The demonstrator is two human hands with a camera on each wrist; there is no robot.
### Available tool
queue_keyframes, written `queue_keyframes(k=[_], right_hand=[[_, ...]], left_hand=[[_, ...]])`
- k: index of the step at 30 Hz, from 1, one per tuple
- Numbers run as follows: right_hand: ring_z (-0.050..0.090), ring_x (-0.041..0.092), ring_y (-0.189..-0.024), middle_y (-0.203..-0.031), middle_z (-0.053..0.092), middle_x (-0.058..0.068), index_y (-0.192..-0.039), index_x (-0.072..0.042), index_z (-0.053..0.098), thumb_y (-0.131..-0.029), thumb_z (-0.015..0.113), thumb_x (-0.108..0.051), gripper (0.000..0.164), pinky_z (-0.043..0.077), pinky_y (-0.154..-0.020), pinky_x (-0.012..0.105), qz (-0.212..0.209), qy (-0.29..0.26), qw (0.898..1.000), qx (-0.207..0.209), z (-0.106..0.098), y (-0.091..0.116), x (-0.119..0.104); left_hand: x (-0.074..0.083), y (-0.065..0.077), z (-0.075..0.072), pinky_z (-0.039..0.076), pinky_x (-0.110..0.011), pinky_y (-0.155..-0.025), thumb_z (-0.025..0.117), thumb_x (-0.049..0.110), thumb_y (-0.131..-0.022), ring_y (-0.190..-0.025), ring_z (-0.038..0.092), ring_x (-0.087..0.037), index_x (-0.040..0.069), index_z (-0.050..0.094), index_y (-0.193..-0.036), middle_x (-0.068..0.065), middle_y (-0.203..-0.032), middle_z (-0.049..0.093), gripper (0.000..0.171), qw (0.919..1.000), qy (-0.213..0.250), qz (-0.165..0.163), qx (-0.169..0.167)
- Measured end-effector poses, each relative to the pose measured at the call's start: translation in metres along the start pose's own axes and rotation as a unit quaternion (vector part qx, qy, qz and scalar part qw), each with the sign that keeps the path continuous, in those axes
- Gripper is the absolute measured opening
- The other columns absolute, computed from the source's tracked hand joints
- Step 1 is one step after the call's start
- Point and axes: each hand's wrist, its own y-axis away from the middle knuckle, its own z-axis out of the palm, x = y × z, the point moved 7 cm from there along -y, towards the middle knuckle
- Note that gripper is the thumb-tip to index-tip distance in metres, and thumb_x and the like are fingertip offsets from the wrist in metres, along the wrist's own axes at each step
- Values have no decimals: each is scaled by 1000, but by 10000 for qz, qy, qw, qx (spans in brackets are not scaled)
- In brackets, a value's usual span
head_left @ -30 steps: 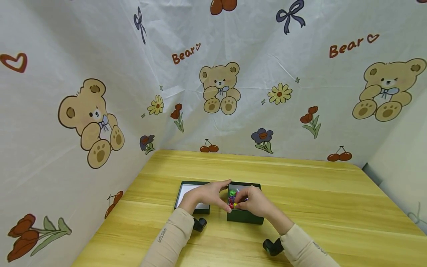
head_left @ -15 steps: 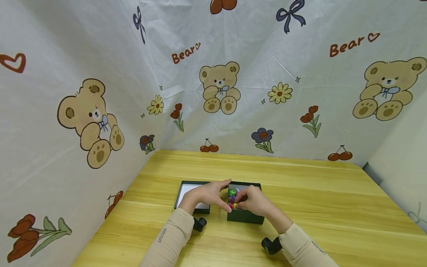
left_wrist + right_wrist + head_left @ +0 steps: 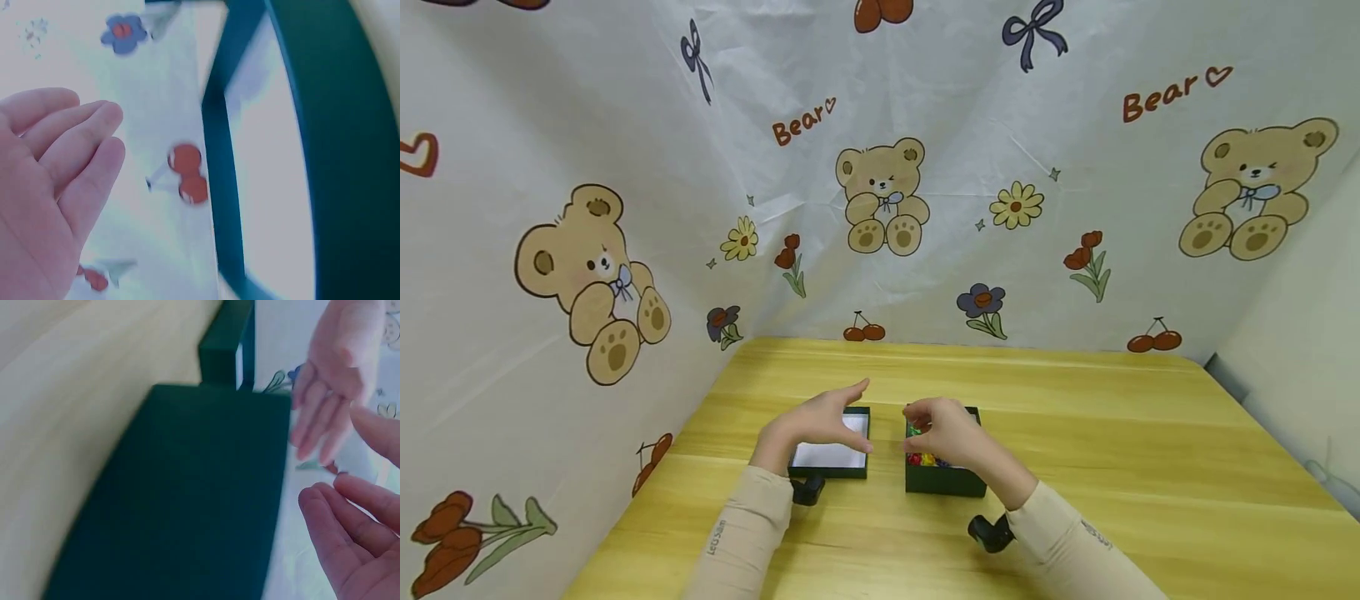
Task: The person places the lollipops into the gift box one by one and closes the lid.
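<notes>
In the head view, a dark green box (image 3: 945, 481) holds small bright pieces (image 3: 922, 459) in red, yellow, blue and green, too small to tell their kind. My right hand (image 3: 951, 435) hovers over it with loosely bent fingers, hiding much of the inside. The right wrist view shows a gap between that hand's thumb (image 3: 378, 431) and fingers, with nothing in it. To the left lies a shallow dark green tray or lid (image 3: 827, 472) with a white inside. Above it hovers my left hand (image 3: 816, 421), thumb spread from its straight fingers, holding nothing.
Both containers rest on a yellow wood-grain table (image 3: 880, 533), a short gap between them. A white cloth printed with bears (image 3: 887, 200) hangs behind and to the left. Black wrist cameras (image 3: 991, 533) sit under both forearms.
My right hand has risen out of the box and its fingers have parted. My left hand has moved left, away from the box edge, over the shallow tray. The head view has shifted slightly.
</notes>
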Motion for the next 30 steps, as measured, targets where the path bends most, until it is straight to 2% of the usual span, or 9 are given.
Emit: queue_keyframes(k=[4, 7, 10, 13, 16, 18, 23, 27, 30], right_hand=[[63, 34, -121, -135, 62, 22, -137, 4, 57, -79, 86, -21, 70, 53, -100, 48, 63, -169, 9995, -277, 12, -11, -17], [52, 38, -135, -149, 48, 25, -150, 6, 39, -77, 89, -24, 93, 47, -107, 51, 245, -395, 9969, -639, 29, -16, -23], [42, 39, -143, -158, 35, 26, -157, 7, 20, -75, 90, -23, 112, 40, -114, 53, 477, -446, 9928, -1005, 50, -20, -28], [37, 38, -146, -161, 28, 27, -157, 9, 11, -73, 91, -19, 120, 35, -118, 53, 631, -345, 9906, -1161, 65, -25, -34], [36, 37, -147, -160, 28, 27, -157, 10, 7, -73, 91, -16, 122, 33, -119, 51, 794, -235, 9892, -1214, 74, -31, -35], [37, 37, -146, -160, 30, 27, -158, 9, 6, -74, 90, -14, 121, 32, -120, 50, 952, -223, 9866, -1307, 78, -34, -33], [38, 37, -144, -157, 36, 26, -157, 8, 12, -75, 89, -14, 115, 33, -119, 50, 1329, -64, 9787, -1564, 84, -42, -21], [42, 38, -141, -154, 40, 26, -154, 9, 22, -75, 90, -17, 108, 37, -117, 50, 1438, 293, 9745, -1696, 85, -49, -16], [51, 38, -133, -145, 51, 24, -144, 9, 41, -74, 90, -17, 90, 43, -111, 50, 1520, 594, 9718, -1705, 84, -52, -13]], left_hand=[[-20, 13, -16, 35, -55, -117, 86, 33, -79, -150, 31, -33, 13, 17, -162, -13, -165, 26, 110, 9993, -138, -336, 112], [-36, 21, -23, 35, -57, -117, 88, 31, -77, -149, 32, -36, 9, 17, -162, -15, -165, 26, 112, 9979, -233, -581, 146], [-51, 29, -28, 35, -58, -116, 89, 29, -76, -148, 32, -38, 6, 15, -161, -19, -164, 26, 116, 9961, -327, -798, 160], [-60, 36, -33, 35, -58, -115, 90, 25, -75, -147, 33, -40, 3, 11, -161, -22, -164, 23, 119, 9950, -348, -913, 189], [-68, 40, -36, 35, -57, -116, 91, 22, -73, -146, 35, -41, 0, 8, -161, -24, -164, 20, 123, 9943, -348, -998, 103], [-75, 44, -35, 32, -58, -117, 92, 22, -72, -147, 32, -42, -1, 6, -160, -25, -165, 18, 125, 9934, -336, -1092, -48], [-92, 48, -26, 27, -60, -119, 94, 25, -68, -150, 24, -43, 4, 4, -162, -24, -165, 16, 132, 9868, -406, -1498, -453], [-100, 48, -22, 26, -61, -119, 95, 25, -66, -150, 24, -43, 7, 7, -162, -23, -165, 19, 132, 9833, -440, -1683, -536], [-103, 47, -21, 26, -60, -120, 95, 26, -67, -151, 24, -42, 8, 8, -162, -23, -165, 21, 130, 9827, -411, -1729, -525]])
